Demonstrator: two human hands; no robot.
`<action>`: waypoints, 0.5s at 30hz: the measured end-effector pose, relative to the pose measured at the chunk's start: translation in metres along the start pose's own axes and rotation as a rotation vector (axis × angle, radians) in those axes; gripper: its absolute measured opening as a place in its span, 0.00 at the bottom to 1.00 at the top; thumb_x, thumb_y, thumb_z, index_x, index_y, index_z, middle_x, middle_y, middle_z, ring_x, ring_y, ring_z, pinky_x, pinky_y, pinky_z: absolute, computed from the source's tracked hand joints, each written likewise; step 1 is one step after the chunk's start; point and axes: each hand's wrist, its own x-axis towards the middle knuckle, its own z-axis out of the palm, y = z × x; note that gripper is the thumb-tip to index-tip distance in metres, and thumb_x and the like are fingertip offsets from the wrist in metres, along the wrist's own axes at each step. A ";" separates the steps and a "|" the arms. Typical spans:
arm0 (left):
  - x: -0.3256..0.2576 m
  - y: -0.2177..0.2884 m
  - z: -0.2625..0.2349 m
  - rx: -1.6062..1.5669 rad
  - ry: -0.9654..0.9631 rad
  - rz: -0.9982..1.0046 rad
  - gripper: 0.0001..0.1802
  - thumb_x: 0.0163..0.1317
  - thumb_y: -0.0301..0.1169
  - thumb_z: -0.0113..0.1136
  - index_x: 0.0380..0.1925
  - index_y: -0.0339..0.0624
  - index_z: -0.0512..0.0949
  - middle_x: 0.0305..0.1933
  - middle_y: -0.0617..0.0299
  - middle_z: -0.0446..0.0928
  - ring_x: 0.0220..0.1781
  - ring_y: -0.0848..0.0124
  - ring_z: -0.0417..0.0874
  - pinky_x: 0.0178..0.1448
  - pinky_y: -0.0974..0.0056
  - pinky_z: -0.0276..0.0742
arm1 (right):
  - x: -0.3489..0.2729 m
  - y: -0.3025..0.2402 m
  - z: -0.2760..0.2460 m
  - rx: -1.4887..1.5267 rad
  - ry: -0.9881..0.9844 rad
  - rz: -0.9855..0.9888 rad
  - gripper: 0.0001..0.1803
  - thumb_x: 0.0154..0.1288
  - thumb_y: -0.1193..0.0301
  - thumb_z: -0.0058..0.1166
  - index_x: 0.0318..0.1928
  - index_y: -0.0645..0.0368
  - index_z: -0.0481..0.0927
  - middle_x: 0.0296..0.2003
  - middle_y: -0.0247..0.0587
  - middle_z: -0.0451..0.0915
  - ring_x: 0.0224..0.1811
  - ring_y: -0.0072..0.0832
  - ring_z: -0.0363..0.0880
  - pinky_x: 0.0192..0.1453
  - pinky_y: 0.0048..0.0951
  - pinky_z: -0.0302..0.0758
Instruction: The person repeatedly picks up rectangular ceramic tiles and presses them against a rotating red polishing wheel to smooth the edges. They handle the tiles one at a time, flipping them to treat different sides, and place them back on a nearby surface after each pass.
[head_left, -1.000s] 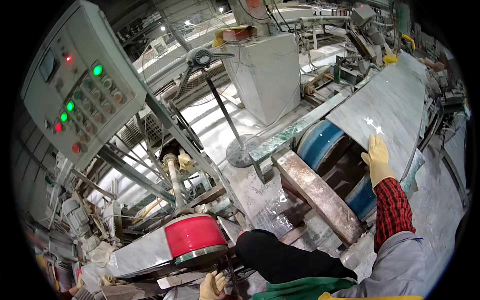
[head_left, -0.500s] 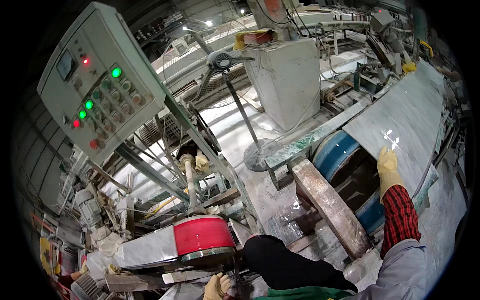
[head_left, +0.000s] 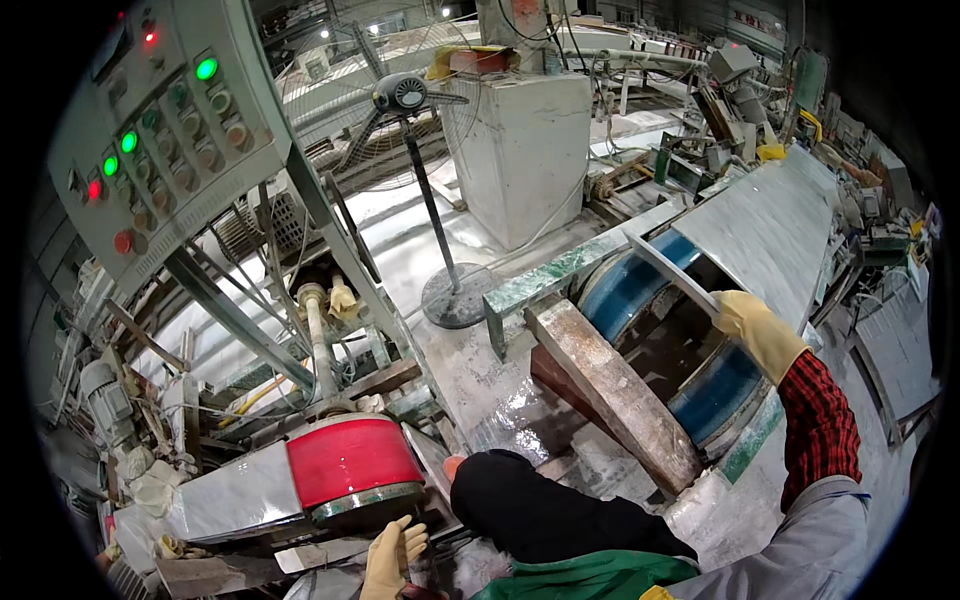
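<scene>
My right hand, in a cream glove, closes on the near end of a narrow pale strip, perhaps stone. The strip lies across the gap in front of a grey-white slab, over two blue belt-covered rollers. My left hand, gloved too, is at the bottom with fingers apart and holds nothing. It is just below a red belt-covered roller, on whose left a pale slab lies.
A control panel with lit buttons stands at upper left. A pedestal fan stands behind a rusty beam. A green-speckled stone rail borders the blue rollers. A white block rises behind.
My right hand has moved from resting on the slab to gripping the strip's end. The strip now shows apart from the slab. The view has shifted; my left hand's fingers have spread.
</scene>
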 end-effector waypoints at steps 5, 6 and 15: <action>-0.009 0.026 0.023 -0.001 -0.064 0.051 0.31 0.73 0.47 0.51 0.62 0.30 0.71 0.54 0.43 0.80 0.52 0.60 0.84 0.58 0.60 0.80 | 0.032 0.047 0.009 0.226 0.027 -0.068 0.24 0.51 0.65 0.61 0.50 0.60 0.80 0.33 0.53 0.84 0.36 0.41 0.84 0.41 0.41 0.78; -0.009 0.026 0.020 -0.033 -0.061 0.077 0.31 0.73 0.48 0.51 0.62 0.30 0.70 0.54 0.43 0.80 0.52 0.60 0.84 0.58 0.60 0.80 | 0.041 0.063 0.013 0.232 0.129 -0.097 0.22 0.52 0.65 0.60 0.47 0.63 0.80 0.28 0.50 0.82 0.32 0.40 0.82 0.39 0.41 0.77; -0.013 0.024 0.007 -0.132 0.087 0.153 0.36 0.71 0.50 0.55 0.64 0.27 0.67 0.55 0.43 0.79 0.52 0.62 0.84 0.56 0.63 0.80 | 0.144 0.144 0.068 3.004 0.180 0.916 0.13 0.73 0.67 0.39 0.53 0.50 0.74 0.46 0.33 0.75 0.50 0.30 0.73 0.46 0.36 0.76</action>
